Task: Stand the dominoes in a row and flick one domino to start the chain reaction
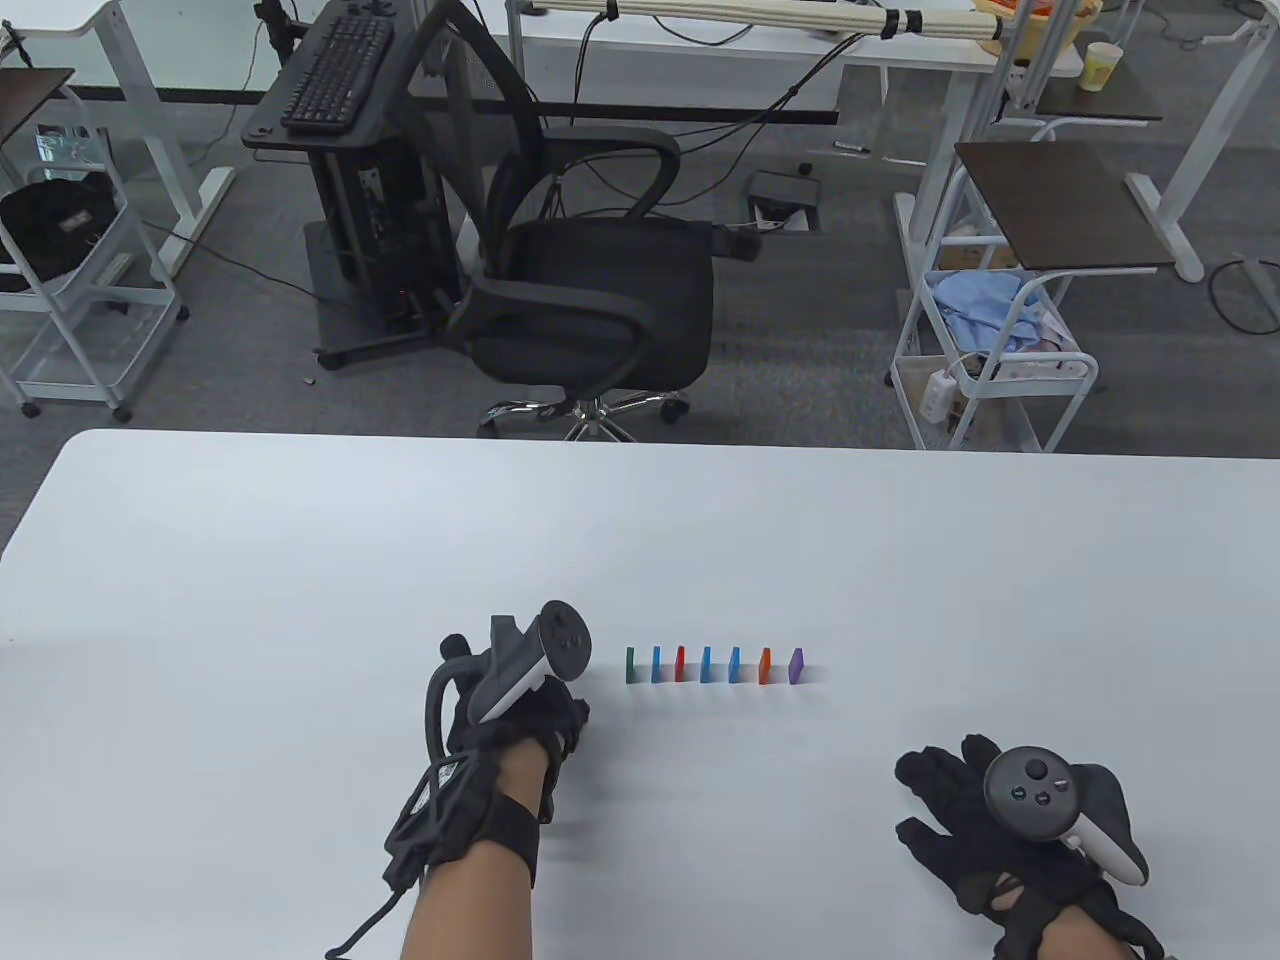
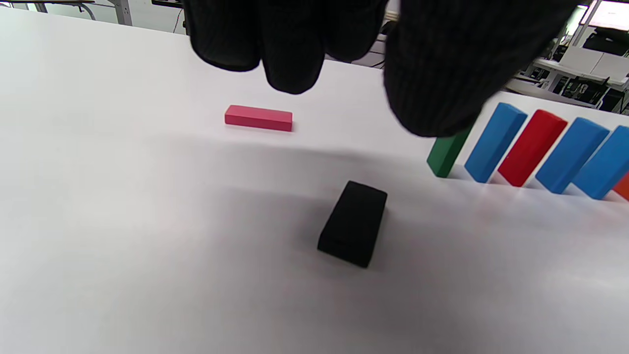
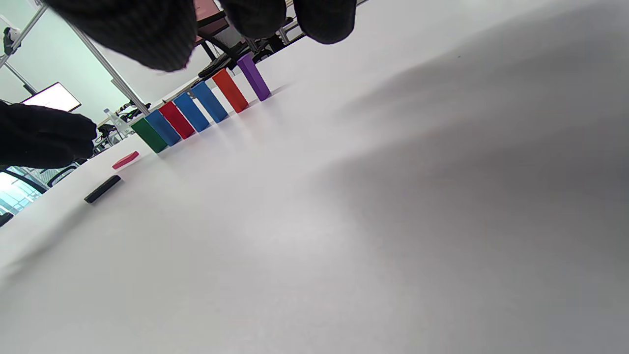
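- The left hand (image 1: 515, 715) hovers just left of the row's green end, fingers hanging loose and holding nothing; the right hand (image 1: 1000, 830) rests well off to the right, fingers spread, also empty.
- Under the left hand's fingers (image 2: 290, 54) two dominoes lie flat: the black domino (image 2: 353, 223) closest, its long axis running away from the wrist, and the pink domino (image 2: 258, 118) farther off, lying crosswise.
- The left hand is plainly nearer both; I judge the black one comes next, placed beside the green domino (image 2: 446, 155).
- Beyond stand seven in a row (image 1: 715, 664), green to purple domino (image 1: 797, 664), evenly spaced.
- The risk: knocking green while setting down.
- An office chair (image 1: 590, 290) sits past the table (image 1: 300, 560).
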A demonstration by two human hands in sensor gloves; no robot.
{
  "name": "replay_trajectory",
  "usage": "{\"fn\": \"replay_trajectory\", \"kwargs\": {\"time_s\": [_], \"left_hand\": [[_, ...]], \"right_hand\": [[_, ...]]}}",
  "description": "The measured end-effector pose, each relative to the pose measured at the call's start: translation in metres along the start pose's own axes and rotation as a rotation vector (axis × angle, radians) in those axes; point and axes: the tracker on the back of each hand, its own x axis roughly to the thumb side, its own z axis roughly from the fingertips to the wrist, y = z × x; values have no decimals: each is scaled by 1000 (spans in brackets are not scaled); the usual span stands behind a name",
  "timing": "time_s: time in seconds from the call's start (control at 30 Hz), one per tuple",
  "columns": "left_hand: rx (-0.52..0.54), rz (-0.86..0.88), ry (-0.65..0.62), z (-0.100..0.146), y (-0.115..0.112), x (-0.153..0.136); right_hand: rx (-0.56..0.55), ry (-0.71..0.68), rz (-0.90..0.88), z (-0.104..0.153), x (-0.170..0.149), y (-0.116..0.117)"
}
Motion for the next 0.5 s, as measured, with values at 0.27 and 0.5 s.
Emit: {"fn": "replay_trajectory", "kwargs": {"time_s": [0.27, 0.5], "left_hand": [[-43, -71, 22, -5, -20, 8], [-47, -115, 49, -11, -27, 19]], "right_hand": [[0, -5, 1, 0, 0, 0], [1, -7, 4, -1, 1, 0]]}}
